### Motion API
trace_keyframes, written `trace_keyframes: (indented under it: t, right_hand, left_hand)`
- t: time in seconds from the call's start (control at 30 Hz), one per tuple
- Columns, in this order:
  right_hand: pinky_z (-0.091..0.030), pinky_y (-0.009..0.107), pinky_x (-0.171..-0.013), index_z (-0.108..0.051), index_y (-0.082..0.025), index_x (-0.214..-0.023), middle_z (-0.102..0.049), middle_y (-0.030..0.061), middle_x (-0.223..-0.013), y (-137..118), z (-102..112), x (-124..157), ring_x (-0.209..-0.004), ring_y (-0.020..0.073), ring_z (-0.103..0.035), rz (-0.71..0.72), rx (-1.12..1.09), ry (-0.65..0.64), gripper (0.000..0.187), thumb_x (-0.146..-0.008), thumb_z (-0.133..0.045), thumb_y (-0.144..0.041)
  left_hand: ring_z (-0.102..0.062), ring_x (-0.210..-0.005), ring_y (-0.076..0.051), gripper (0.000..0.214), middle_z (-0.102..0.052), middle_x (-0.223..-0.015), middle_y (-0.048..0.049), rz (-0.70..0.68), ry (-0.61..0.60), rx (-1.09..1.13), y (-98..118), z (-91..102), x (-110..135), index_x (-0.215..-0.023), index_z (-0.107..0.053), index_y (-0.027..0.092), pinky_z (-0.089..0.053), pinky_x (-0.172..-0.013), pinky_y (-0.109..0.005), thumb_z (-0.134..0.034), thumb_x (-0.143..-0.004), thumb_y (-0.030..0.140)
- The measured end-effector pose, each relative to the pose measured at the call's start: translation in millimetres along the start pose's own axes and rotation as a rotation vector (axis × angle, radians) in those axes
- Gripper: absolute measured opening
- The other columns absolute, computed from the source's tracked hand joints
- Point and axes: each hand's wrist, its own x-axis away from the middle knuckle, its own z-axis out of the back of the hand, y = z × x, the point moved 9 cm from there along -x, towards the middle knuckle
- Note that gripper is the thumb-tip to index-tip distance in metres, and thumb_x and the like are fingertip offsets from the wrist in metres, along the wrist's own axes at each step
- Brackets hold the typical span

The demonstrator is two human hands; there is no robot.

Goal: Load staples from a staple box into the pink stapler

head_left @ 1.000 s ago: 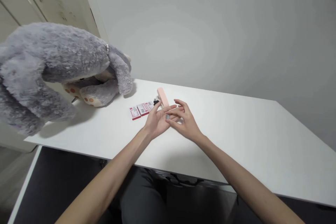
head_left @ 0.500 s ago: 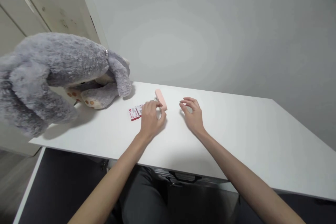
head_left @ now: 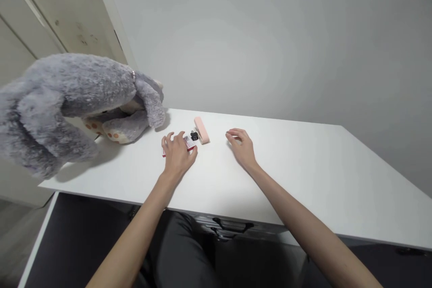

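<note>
The left hand (head_left: 177,155) is spread wide over the red-and-white boxes (head_left: 190,143) toward the table's (head_left: 303,171) left end, partly hiding them. The pink stapler (head_left: 201,130) lies just right of them, nearer the far edge, beside a small black object (head_left: 194,135). The right hand (head_left: 242,148) is curled narrow above the table's middle; whether it holds anything, I cannot tell.
</note>
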Motion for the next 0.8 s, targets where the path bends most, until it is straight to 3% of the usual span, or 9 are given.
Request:
trace_keyframes:
  t: [0.2,0.33,0.4,0.57,0.67,0.8]
  right_hand:
    - [-0.055,0.041,-0.097,-0.083,-0.023,-0.105,-0.079,0.0085,-0.111,8,-27,9,-0.099,0.023,-0.07,-0.267,-0.205,-0.263,0.042,-0.084,-0.082,-0.059]
    - [-0.055,0.041,-0.1,-0.086,-0.026,-0.102,-0.071,0.0079,-0.142,-11,-52,26,-0.111,0.0231,-0.07,-0.283,-0.392,-0.539,0.034,-0.085,-0.084,-0.056]
    - [-0.055,0.042,-0.103,-0.087,-0.026,-0.1,-0.069,0.0075,-0.146,-16,-62,35,-0.116,0.0245,-0.07,-0.282,-0.441,-0.659,0.032,-0.083,-0.087,-0.053]
    - [-0.057,0.044,-0.101,-0.087,-0.021,-0.103,-0.083,0.0087,-0.105,-9,-72,51,-0.099,0.0242,-0.074,-0.371,-0.409,-0.796,0.04,-0.078,-0.092,-0.052]
    - [-0.057,0.043,-0.104,-0.087,-0.021,-0.105,-0.083,0.0097,-0.111,-11,-71,52,-0.103,0.0237,-0.076,-0.391,-0.473,-0.825,0.04,-0.079,-0.092,-0.051]
    - [-0.06,0.043,-0.099,-0.086,-0.019,-0.104,-0.084,0.01,-0.103,-15,-72,57,-0.094,0.0234,-0.078,-0.448,-0.572,-0.883,0.049,-0.074,-0.096,-0.057]
  left_hand:
    - [-0.054,-0.128,-0.042,0.068,-0.06,-0.136,-0.0225,-0.187,0.043,0.111,30,22.0,21,-0.148,-0.045,0.015,-0.047,-0.109,-0.061,-0.074,-0.093,0.041]
    - [-0.06,-0.125,-0.036,0.071,-0.061,-0.137,-0.0195,-0.299,0.063,0.217,57,36.2,34,-0.151,-0.041,0.02,-0.052,-0.107,-0.055,-0.077,-0.095,0.043]
    - [-0.062,-0.126,-0.035,0.073,-0.062,-0.137,-0.0189,-0.32,0.067,0.264,64,40.1,37,-0.152,-0.041,0.021,-0.053,-0.106,-0.053,-0.079,-0.094,0.044]
    - [-0.061,-0.132,-0.035,0.078,-0.06,-0.141,-0.0182,-0.333,0.024,0.407,66,41.6,38,-0.152,-0.04,0.024,-0.053,-0.109,-0.054,-0.083,-0.091,0.047]
    - [-0.06,-0.135,-0.035,0.078,-0.059,-0.144,-0.0182,-0.269,-0.051,0.551,61,35.7,36,-0.15,-0.042,0.023,-0.051,-0.114,-0.055,-0.084,-0.089,0.048]
    - [-0.066,-0.128,-0.029,0.042,-0.066,-0.137,-0.0155,0.007,-0.171,0.949,44,19.9,31,-0.135,-0.051,0.023,-0.053,-0.112,-0.051,-0.065,-0.103,0.046]
